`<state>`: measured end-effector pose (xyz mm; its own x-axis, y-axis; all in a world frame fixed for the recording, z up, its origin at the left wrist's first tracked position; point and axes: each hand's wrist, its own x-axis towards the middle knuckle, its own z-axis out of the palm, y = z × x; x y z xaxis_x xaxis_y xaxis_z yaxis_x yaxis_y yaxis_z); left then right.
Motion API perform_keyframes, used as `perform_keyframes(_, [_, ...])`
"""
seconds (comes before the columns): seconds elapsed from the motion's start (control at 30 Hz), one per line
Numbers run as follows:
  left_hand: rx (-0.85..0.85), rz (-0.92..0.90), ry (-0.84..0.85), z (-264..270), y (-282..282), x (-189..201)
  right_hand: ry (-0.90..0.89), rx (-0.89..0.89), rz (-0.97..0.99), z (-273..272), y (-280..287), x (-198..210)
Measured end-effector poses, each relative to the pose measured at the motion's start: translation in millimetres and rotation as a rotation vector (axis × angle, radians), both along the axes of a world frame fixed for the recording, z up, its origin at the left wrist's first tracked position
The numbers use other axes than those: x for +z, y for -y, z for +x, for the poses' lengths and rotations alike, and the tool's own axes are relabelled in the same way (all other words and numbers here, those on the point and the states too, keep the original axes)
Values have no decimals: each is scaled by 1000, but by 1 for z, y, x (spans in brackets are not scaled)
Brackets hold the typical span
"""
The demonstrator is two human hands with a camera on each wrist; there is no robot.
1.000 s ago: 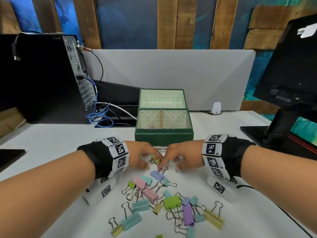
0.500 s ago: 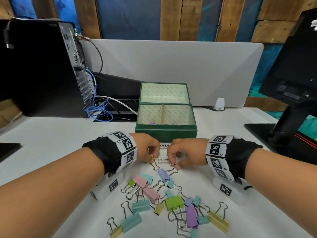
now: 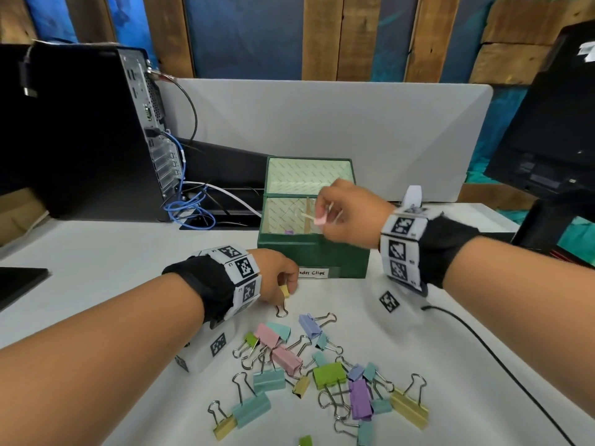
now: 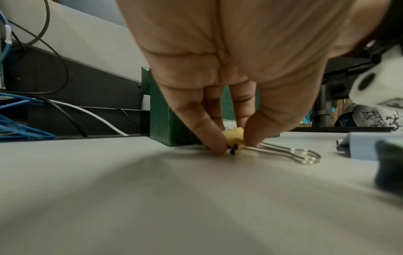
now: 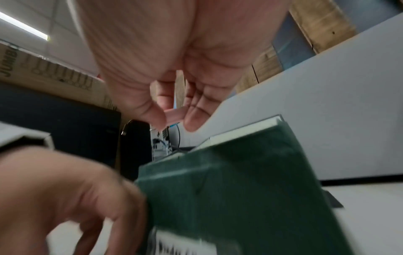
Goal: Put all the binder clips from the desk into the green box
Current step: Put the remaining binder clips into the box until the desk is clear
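Observation:
The green box (image 3: pixel 314 257) stands open on the white desk, with a small purple clip (image 3: pixel 288 232) inside its left compartment. My right hand (image 3: pixel 325 214) hovers over the box's front rim and pinches a small pink binder clip (image 3: pixel 321 218) (image 5: pixel 173 115) between thumb and fingers. My left hand (image 3: pixel 285 286) is down on the desk just left of the box's label, pinching a small yellow binder clip (image 3: pixel 284 290) (image 4: pixel 234 138) whose wire handles (image 4: pixel 290 152) lie flat. A pile of several pastel binder clips (image 3: pixel 318 371) lies nearer to me.
A black computer tower (image 3: pixel 80 130) with blue and white cables (image 3: pixel 190 207) stands at the back left. A grey divider panel (image 3: pixel 322 123) runs behind the box. A monitor and its stand (image 3: pixel 553 140) are at the right. A black cable (image 3: pixel 502 365) crosses the desk at right.
My right hand has lifted from the desk with the pink clip and now hangs over the box. My left hand stayed low and closed its pinch on the yellow clip.

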<state>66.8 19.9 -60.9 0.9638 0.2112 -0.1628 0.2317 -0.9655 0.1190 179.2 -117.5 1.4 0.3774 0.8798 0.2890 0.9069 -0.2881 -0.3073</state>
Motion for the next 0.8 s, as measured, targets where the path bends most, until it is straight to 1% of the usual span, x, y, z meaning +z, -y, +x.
perform_keyframes(0.1, [16, 3, 87, -4, -2, -2, 29, -40, 70, 8, -22, 12])
perform_keyframes(0.13, [24, -7, 113, -7, -3, -1, 36, -48, 61, 10, -28, 13])
perform_keyframes(0.23, [7, -94, 125, -18, -5, 8, 56, -70, -89, 14, -37, 8])
perform_keyframes(0.3, [-13, -147, 107, -25, -8, 18, 28, -45, -96, 13, -32, 2])
perform_keyframes(0.37, [3, -192, 137, -31, -14, 30, 16, 4, -70, 11, -19, -2])
perform_keyframes(0.43, [60, -253, 207, -32, -22, 44, 44, 53, -89, 9, -5, -8])
perform_keyframes(0.53, [151, -406, 418, -23, -35, 65, 97, 138, -221, 6, 9, -17])
perform_keyframes(0.57, [178, -413, 489, -18, -38, 70, 109, 159, -289, 5, 12, -20])
perform_keyframes(0.63, [230, -386, 575, -3, -43, 73, 134, 179, -393, 0, 15, -26])
perform_keyframes(0.73, [286, -323, 581, 16, -43, 69, 147, 227, -441, -10, 14, -31])
perform_keyframes(0.8, [288, -298, 553, 23, -40, 63, 70, 263, -463, -16, 11, -35])
